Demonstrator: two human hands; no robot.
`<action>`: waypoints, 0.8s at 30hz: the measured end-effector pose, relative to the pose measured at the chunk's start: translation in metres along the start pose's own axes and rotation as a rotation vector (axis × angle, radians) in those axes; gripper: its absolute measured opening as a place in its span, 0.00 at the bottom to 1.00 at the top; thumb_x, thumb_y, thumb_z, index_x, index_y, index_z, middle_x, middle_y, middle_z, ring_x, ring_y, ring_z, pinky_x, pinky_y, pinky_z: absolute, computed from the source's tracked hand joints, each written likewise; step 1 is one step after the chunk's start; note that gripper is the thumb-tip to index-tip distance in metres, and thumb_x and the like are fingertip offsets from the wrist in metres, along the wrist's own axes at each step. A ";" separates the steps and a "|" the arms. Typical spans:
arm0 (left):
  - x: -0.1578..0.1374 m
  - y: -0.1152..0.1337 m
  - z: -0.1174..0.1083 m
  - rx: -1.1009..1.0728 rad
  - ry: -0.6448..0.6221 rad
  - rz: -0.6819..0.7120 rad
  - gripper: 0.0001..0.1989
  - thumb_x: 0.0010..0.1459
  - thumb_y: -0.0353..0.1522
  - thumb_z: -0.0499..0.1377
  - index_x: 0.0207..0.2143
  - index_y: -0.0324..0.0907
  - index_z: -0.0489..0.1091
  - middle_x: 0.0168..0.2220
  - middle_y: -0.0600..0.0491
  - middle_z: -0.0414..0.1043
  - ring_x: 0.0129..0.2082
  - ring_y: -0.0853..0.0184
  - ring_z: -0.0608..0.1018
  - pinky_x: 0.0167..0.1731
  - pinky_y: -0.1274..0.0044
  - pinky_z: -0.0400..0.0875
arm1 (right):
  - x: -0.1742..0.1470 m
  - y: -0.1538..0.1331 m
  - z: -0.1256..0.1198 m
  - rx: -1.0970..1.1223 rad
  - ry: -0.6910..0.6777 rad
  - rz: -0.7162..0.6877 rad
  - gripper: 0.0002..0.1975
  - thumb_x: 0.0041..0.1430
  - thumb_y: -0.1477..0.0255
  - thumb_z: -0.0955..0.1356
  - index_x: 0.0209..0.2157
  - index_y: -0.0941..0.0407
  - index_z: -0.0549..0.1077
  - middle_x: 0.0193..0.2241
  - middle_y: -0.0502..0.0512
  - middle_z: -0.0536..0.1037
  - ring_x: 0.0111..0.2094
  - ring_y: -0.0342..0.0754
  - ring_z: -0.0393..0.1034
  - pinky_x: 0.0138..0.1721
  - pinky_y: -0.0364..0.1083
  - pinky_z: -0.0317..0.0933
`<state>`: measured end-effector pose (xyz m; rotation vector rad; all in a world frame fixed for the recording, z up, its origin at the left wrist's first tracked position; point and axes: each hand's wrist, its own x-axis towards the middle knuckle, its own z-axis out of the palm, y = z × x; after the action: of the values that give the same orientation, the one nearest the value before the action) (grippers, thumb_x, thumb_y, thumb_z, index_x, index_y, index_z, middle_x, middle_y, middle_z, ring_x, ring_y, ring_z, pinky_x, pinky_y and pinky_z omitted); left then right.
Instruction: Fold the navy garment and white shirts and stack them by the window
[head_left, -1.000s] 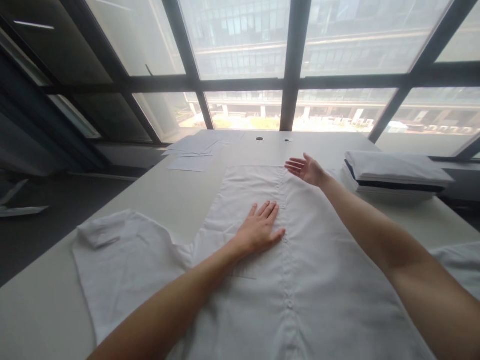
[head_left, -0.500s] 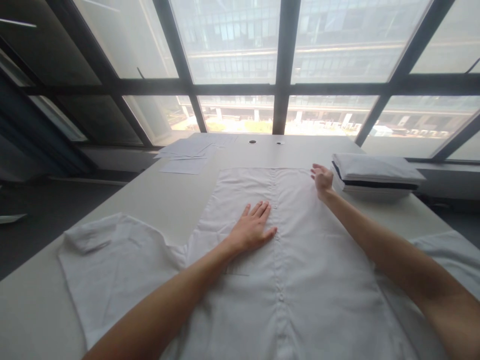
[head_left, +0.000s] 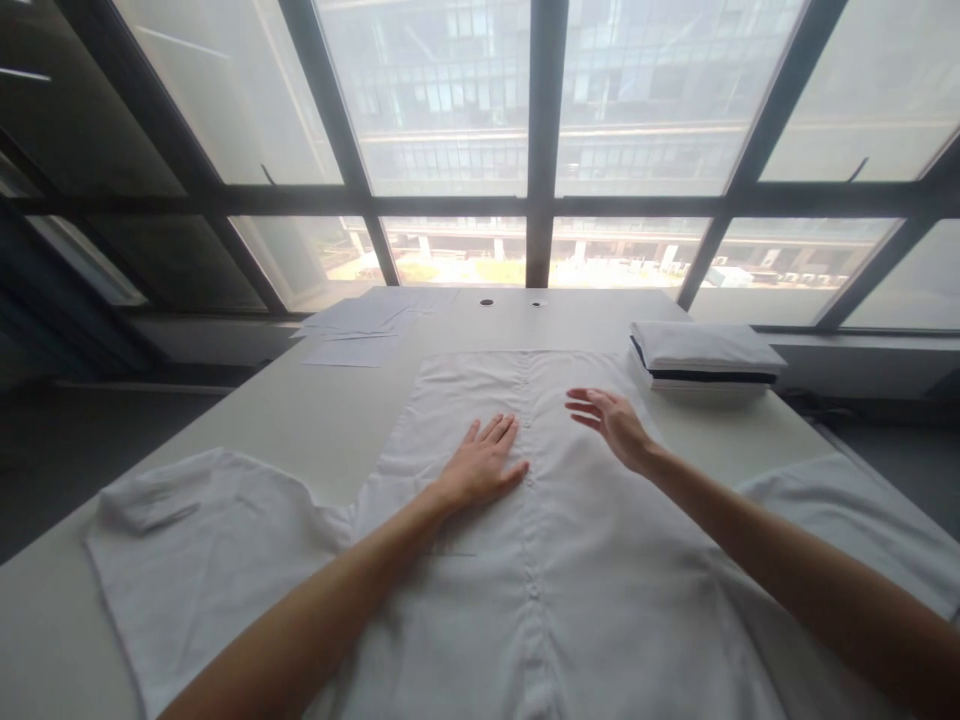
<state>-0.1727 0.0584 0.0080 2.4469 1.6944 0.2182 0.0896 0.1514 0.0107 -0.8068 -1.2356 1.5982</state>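
A white buttoned shirt (head_left: pixel 600 560) lies spread front side up, its hem towards the window and its button line running down the middle. Its short sleeves reach out to both sides. My left hand (head_left: pixel 484 465) rests flat on the shirt just left of the buttons, fingers stretched out. To the right of the buttons, my right hand (head_left: pixel 611 425) is over the shirt with its fingers apart and nothing in them. Whether its edge touches the cloth I cannot tell. My forearms cover parts of the shirt's lower front.
The shirt lies on a white table (head_left: pixel 300 420). Folded white clothes with a dark layer form a stack (head_left: pixel 705 350) at the back right. Several paper sheets (head_left: pixel 356 325) lie at the back left. Two round holes are near the far edge, before large windows.
My right hand has left the shirt's far right edge and come inward and nearer, over the cloth. My left hand stays on the same spot. The view has shifted slightly.
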 end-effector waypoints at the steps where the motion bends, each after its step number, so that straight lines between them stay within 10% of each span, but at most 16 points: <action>1: 0.001 -0.002 -0.007 -0.081 0.011 -0.020 0.36 0.67 0.49 0.49 0.71 0.40 0.54 0.72 0.43 0.49 0.73 0.55 0.51 0.69 0.58 0.43 | -0.008 0.000 0.011 0.058 -0.129 0.070 0.14 0.65 0.60 0.67 0.46 0.51 0.79 0.53 0.58 0.79 0.59 0.58 0.70 0.64 0.60 0.59; 6: 0.018 -0.031 -0.046 -0.917 0.039 -0.118 0.31 0.68 0.48 0.47 0.65 0.43 0.65 0.66 0.46 0.64 0.64 0.54 0.69 0.63 0.62 0.63 | -0.029 0.010 0.035 0.240 -0.538 0.372 0.25 0.69 0.52 0.60 0.49 0.54 0.79 0.55 0.61 0.78 0.61 0.55 0.67 0.69 0.59 0.50; 13: 0.088 -0.086 -0.055 -1.341 -0.745 -0.257 0.24 0.69 0.45 0.50 0.48 0.38 0.77 0.51 0.42 0.79 0.54 0.56 0.78 0.60 0.63 0.66 | -0.021 0.024 0.026 0.262 -0.472 0.390 0.16 0.68 0.60 0.64 0.47 0.52 0.79 0.49 0.59 0.81 0.56 0.55 0.73 0.68 0.61 0.53; 15: 0.119 -0.093 -0.057 -1.392 -0.593 -0.347 0.22 0.69 0.42 0.51 0.49 0.36 0.75 0.52 0.40 0.78 0.54 0.56 0.79 0.57 0.64 0.68 | -0.022 0.025 0.026 0.255 -0.457 0.397 0.14 0.67 0.64 0.65 0.47 0.52 0.79 0.49 0.59 0.81 0.55 0.55 0.74 0.66 0.61 0.55; 20: 0.179 -0.103 -0.074 -1.379 0.416 -0.604 0.18 0.72 0.35 0.47 0.57 0.36 0.67 0.53 0.40 0.76 0.54 0.61 0.78 0.54 0.69 0.71 | -0.026 0.022 0.027 0.265 -0.462 0.407 0.14 0.67 0.65 0.67 0.49 0.54 0.78 0.49 0.61 0.81 0.54 0.54 0.74 0.64 0.59 0.58; 24: 0.163 -0.107 -0.072 -1.493 0.296 -0.504 0.22 0.72 0.36 0.43 0.55 0.36 0.70 0.53 0.39 0.77 0.55 0.58 0.78 0.55 0.69 0.71 | -0.027 0.020 0.028 0.295 -0.459 0.401 0.15 0.66 0.64 0.69 0.50 0.58 0.77 0.48 0.63 0.81 0.52 0.54 0.75 0.62 0.58 0.60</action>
<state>-0.2286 0.2514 0.0605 0.8988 1.2815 1.2345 0.0687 0.1157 -0.0016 -0.5325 -1.1473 2.3257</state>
